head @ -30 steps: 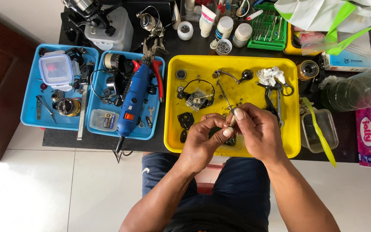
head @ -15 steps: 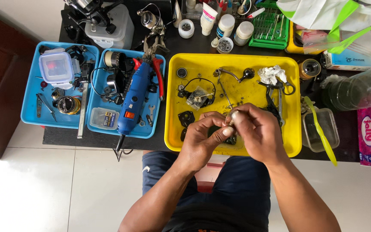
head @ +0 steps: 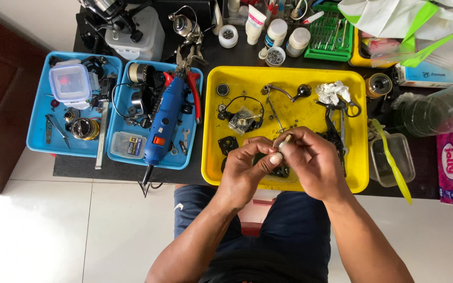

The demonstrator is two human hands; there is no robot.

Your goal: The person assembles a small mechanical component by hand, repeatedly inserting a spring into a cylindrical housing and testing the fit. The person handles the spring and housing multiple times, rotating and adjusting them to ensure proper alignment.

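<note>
Here, a small metal part (head: 282, 142) is held between both hands above the near edge of a yellow tray (head: 360, 157) on a dark surface (head: 211, 55). The left hand (head: 247, 167) is closed on the part from the left, its grip pinched with the thumb pressed near the tip; the right hand (head: 310, 160) is clamped on it from the right, fingers curled around. Black parts, a wire bail and a crumpled white tissue (head: 332, 92) are seen lying in the tray beyond the hands. To the left, a blue rotary tool (head: 162, 123) is laid across a blue tray (head: 119, 152), beside red-handled pliers (head: 192, 86). A second blue tray (head: 38, 144) is placed farther left.
</note>
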